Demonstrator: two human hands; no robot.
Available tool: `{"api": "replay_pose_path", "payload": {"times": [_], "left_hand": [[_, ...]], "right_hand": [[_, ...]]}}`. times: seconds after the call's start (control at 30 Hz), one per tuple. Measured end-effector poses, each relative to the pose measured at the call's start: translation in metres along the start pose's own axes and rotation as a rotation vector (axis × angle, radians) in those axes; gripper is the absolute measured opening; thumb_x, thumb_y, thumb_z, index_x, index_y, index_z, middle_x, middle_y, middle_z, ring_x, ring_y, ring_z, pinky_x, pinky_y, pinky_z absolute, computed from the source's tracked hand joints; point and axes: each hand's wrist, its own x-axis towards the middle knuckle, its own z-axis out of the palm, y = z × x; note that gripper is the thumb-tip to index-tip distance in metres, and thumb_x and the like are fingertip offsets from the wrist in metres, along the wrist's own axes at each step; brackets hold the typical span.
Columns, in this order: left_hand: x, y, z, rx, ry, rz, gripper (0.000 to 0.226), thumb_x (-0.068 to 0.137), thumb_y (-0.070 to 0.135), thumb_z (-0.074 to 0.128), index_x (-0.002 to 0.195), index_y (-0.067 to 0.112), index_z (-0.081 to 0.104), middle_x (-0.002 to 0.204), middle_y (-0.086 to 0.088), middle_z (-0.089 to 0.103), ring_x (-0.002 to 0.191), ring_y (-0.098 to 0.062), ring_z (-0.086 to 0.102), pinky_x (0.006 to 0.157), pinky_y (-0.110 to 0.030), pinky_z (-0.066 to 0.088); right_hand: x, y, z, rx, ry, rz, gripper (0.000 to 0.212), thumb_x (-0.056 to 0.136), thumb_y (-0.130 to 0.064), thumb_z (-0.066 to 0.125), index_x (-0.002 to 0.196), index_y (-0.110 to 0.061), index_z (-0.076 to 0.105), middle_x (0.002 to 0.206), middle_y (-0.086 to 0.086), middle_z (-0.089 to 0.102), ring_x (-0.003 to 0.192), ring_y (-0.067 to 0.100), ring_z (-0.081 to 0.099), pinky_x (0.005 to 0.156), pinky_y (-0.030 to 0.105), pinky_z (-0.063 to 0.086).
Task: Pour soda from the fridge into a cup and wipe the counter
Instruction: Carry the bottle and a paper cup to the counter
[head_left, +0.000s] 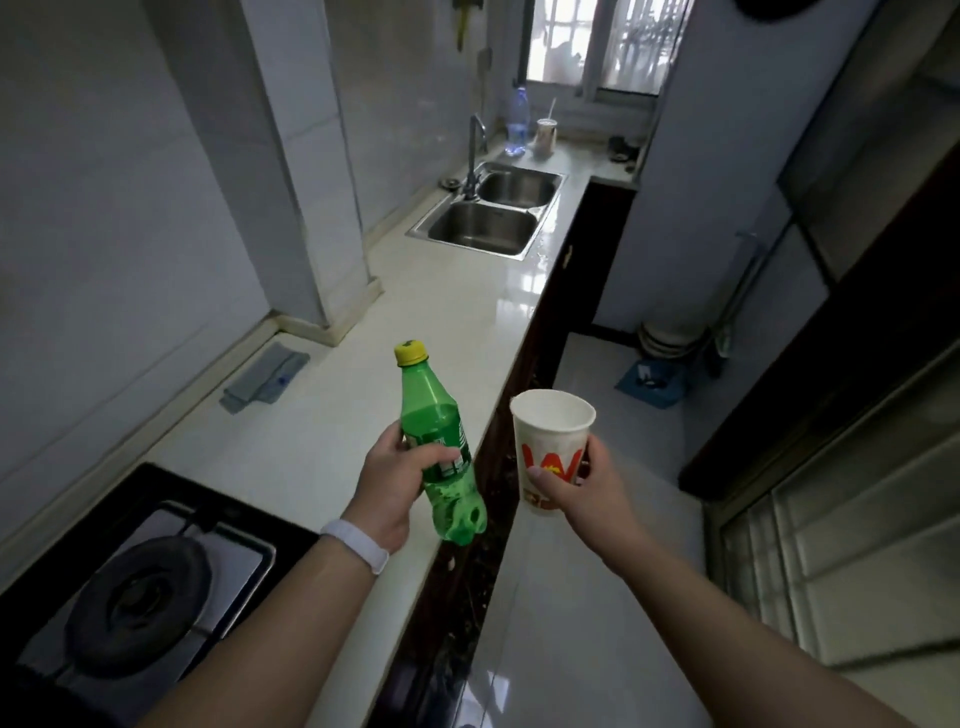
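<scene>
My left hand (392, 480) grips a green soda bottle (439, 434) around its middle, over the front edge of the white counter (332, 415). The bottle's yellow cap (411, 352) is on and it leans slightly away from me. My right hand (579, 483) holds a white paper cup (551, 436) with a red and yellow logo, upright, out over the floor to the right of the counter. The cup looks empty. A folded grey cloth (265, 376) lies on the counter near the wall, left of the bottle.
A black gas hob (140, 577) sits at the near left. Farther along the counter is a double steel sink (488, 213) with a tap (475, 156). Beyond it stand a clear water bottle (518, 122) and a cup with a straw (545, 135). Dark cabinets (556, 317) run below.
</scene>
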Motion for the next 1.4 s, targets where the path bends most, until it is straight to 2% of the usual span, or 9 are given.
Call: {"api": "replay_pose_path", "payload": {"times": [0.17,0.33,0.53,0.67,0.8,0.9,1.0,1.27,1.4], "left_hand": [[0.045,0.008,0.033,0.027,-0.075,-0.018,0.036,0.075,-0.005,0.072,0.105,0.013,0.068,0.104,-0.014,0.070,0.090,-0.026,0.065,0.077,-0.040,0.055],[0.084,0.007,0.070,0.074,-0.108,-0.033,0.038,0.073,-0.004,0.072,0.105,0.016,0.068,0.103,-0.013,0.071,0.090,-0.026,0.065,0.072,-0.036,0.050],[0.129,0.012,0.125,0.094,-0.101,-0.022,0.037,0.075,-0.005,0.071,0.104,0.018,0.068,0.098,-0.009,0.072,0.089,-0.023,0.067,0.070,-0.033,0.050],[0.168,0.014,0.163,0.105,-0.021,0.000,0.039,0.073,-0.003,0.073,0.104,0.019,0.069,0.103,-0.011,0.072,0.095,-0.029,0.066,0.074,-0.037,0.052],[0.199,0.023,0.202,0.122,0.048,0.024,0.040,0.070,-0.001,0.076,0.103,0.021,0.070,0.101,-0.008,0.073,0.098,-0.029,0.067,0.079,-0.040,0.053],[0.217,0.031,0.228,0.119,0.130,0.081,0.045,0.061,0.008,0.081,0.103,0.021,0.070,0.100,-0.007,0.073,0.097,-0.028,0.067,0.082,-0.043,0.055],[0.234,0.041,0.238,0.094,0.233,0.151,0.042,0.069,-0.002,0.078,0.105,0.018,0.069,0.103,-0.010,0.072,0.097,-0.030,0.067,0.086,-0.046,0.055],[0.280,0.069,0.213,0.062,0.408,0.203,0.040,0.073,-0.007,0.074,0.102,0.020,0.070,0.101,-0.006,0.073,0.096,-0.028,0.067,0.082,-0.044,0.055],[0.309,0.062,0.195,0.046,0.465,0.197,0.043,0.072,-0.006,0.074,0.108,0.016,0.068,0.104,-0.010,0.072,0.096,-0.029,0.067,0.083,-0.044,0.055]], "right_hand": [[0.039,-0.006,-0.025,-0.003,0.079,0.005,0.054,0.080,-0.020,0.080,0.122,-0.028,0.048,0.111,-0.008,0.064,0.102,0.010,0.062,0.084,0.028,0.053],[0.075,-0.011,-0.051,0.018,0.106,0.006,0.052,0.081,-0.021,0.079,0.120,-0.031,0.047,0.107,-0.013,0.062,0.097,0.005,0.061,0.078,0.021,0.050],[0.137,-0.017,-0.082,-0.028,0.014,-0.028,0.053,0.081,-0.026,0.078,0.122,-0.033,0.045,0.104,-0.018,0.060,0.093,-0.002,0.060,0.071,0.016,0.050],[0.200,-0.021,-0.116,-0.015,-0.042,-0.044,0.059,0.080,-0.029,0.080,0.127,-0.030,0.044,0.108,-0.017,0.060,0.094,-0.002,0.060,0.073,0.015,0.049],[0.253,-0.020,-0.152,-0.013,-0.109,-0.029,0.065,0.076,-0.032,0.082,0.130,-0.030,0.046,0.116,-0.011,0.063,0.100,0.003,0.063,0.083,0.027,0.056],[0.288,-0.021,-0.178,-0.022,-0.180,-0.034,0.063,0.076,-0.030,0.082,0.127,-0.033,0.045,0.116,-0.013,0.061,0.101,0.003,0.061,0.085,0.028,0.054],[0.321,-0.021,-0.192,-0.042,-0.222,-0.051,0.064,0.075,-0.033,0.083,0.125,-0.035,0.045,0.115,-0.013,0.062,0.103,0.005,0.061,0.088,0.032,0.055],[0.395,-0.060,-0.158,-0.091,-0.395,-0.139,0.059,0.075,-0.031,0.084,0.119,-0.036,0.045,0.110,-0.016,0.061,0.097,-0.001,0.061,0.076,0.015,0.050],[0.432,-0.066,-0.129,-0.134,-0.465,-0.129,0.060,0.076,-0.033,0.083,0.123,-0.033,0.045,0.111,-0.015,0.062,0.097,0.000,0.062,0.075,0.015,0.050]]}}
